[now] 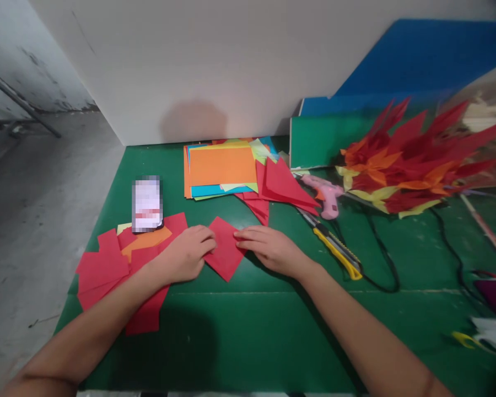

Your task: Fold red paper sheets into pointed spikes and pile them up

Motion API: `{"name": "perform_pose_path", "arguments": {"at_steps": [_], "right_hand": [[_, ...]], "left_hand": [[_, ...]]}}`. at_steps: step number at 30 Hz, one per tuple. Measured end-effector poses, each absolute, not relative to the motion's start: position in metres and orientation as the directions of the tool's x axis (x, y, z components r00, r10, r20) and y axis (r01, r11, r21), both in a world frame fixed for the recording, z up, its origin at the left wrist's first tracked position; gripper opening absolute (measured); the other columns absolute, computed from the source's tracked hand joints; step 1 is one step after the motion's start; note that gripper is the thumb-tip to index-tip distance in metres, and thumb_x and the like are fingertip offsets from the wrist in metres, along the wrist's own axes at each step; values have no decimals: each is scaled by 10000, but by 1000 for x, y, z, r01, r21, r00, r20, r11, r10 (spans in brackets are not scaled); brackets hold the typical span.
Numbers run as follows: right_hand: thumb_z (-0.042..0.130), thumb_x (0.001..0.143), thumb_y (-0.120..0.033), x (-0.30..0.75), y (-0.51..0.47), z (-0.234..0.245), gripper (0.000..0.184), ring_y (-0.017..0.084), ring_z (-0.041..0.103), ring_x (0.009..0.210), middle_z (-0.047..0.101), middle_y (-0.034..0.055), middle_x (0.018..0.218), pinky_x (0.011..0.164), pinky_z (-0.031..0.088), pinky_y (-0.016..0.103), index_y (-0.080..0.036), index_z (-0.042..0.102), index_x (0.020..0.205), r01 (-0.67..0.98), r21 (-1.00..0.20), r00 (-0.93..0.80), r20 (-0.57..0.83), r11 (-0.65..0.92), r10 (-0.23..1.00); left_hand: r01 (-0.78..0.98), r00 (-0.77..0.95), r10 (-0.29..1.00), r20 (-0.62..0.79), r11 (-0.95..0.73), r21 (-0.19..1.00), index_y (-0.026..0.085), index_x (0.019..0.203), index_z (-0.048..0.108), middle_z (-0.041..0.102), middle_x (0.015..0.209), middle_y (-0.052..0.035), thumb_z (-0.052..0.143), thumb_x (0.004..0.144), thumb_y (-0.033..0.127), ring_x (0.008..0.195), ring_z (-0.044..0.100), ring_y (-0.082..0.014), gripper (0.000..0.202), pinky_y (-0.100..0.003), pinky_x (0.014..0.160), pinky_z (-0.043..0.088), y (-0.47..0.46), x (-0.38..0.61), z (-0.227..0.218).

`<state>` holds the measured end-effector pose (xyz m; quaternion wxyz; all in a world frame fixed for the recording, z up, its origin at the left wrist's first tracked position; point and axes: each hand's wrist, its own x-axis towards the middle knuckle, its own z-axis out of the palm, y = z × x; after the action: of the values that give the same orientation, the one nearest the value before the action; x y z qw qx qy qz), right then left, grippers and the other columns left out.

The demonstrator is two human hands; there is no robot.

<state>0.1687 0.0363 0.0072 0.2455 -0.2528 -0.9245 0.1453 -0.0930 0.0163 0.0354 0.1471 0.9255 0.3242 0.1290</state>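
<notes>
A small red paper square (226,251) lies turned like a diamond on the green table. My left hand (188,251) has its fingers curled on the left corner. At the opposite corner, the fingertips of my right hand (273,249) are pressed together on the paper. Loose red paper pieces (103,270) spread under and beside my left forearm, with an orange piece (146,241) among them. Beyond my right hand lie folded red paper triangles (287,184), partly overlapping a stack of coloured sheets (223,165) with orange on top.
A phone (147,204) rests behind the loose papers. To the right are a yellow utility knife (337,251), a pink glue gun (324,193) with a black cord, and a large red, orange and yellow paper cluster (417,160). A white board (210,66) stands at the back.
</notes>
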Motion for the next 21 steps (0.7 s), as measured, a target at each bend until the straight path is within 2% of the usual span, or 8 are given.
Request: {"name": "perform_pose_path", "arguments": {"at_steps": [2, 5, 7, 10, 14, 18, 21], "right_hand": [[421, 851, -77, 168, 37, 9, 345, 207, 607, 993, 695, 51, 1115, 866, 514, 401, -219, 688, 1015, 417, -383, -744, 377, 824, 552], [435, 851, -97, 162, 36, 11, 288, 207, 595, 895, 702, 63, 1043, 827, 498, 409, -205, 684, 946, 459, -401, -713, 365, 793, 598], [426, 875, -118, 155, 35, 12, 261, 203, 585, 864, 692, 83, 1006, 799, 494, 391, -183, 670, 940, 489, -421, -697, 337, 764, 632], [452, 904, -191, 148, 33, 12, 225, 218, 570, 921, 665, 107, 1032, 808, 489, 382, -167, 649, 1008, 541, -435, -675, 287, 720, 680], [530, 894, -362, 147, 31, 11, 296, 240, 555, 1015, 635, 108, 1152, 869, 473, 404, -184, 625, 1110, 555, -426, -699, 226, 714, 678], [491, 910, -355, 146, 30, 12, 407, 269, 515, 1106, 569, 92, 1314, 938, 434, 465, -192, 536, 1280, 595, -348, -711, 192, 724, 676], [476, 910, -350, 143, 30, 14, 422, 281, 497, 1129, 550, 90, 1342, 948, 421, 483, -189, 519, 1298, 627, -325, -693, 183, 708, 698]], "left_hand": [[572, 755, 651, 83, -714, 403, 153, 875, 559, 575, 1080, -116, 517, 680, 55, 1027, 515, -250, 223, -383, 903, 446, 13, -92, 41], [622, 704, 706, 71, -662, 419, 160, 847, 548, 506, 1304, -140, 583, 790, 218, 1084, 498, -270, 89, -408, 929, 433, 11, -89, 41], [676, 666, 744, 60, -635, 373, 161, 771, 525, 459, 1383, -155, 573, 857, 357, 1024, 518, -266, 220, -424, 894, 443, 13, -85, 35], [723, 649, 760, 29, -629, 287, 149, 788, 529, 408, 1429, -192, 640, 789, 507, 965, 530, -269, 375, -428, 861, 447, 17, -78, 27], [732, 653, 757, -11, -627, 267, 122, 946, 569, 369, 1454, -208, 648, 708, 633, 987, 508, -291, 569, -440, 879, 433, 17, -73, 27], [733, 643, 766, -13, -610, 300, 127, 1158, 543, 335, 1486, -163, 644, 705, 636, 1013, 478, -293, 689, -444, 904, 418, 14, -73, 30], [735, 635, 773, -15, -598, 319, 138, 1285, 469, 343, 1489, -131, 642, 703, 637, 977, 471, -270, 786, -423, 889, 427, 15, -73, 31]]}}
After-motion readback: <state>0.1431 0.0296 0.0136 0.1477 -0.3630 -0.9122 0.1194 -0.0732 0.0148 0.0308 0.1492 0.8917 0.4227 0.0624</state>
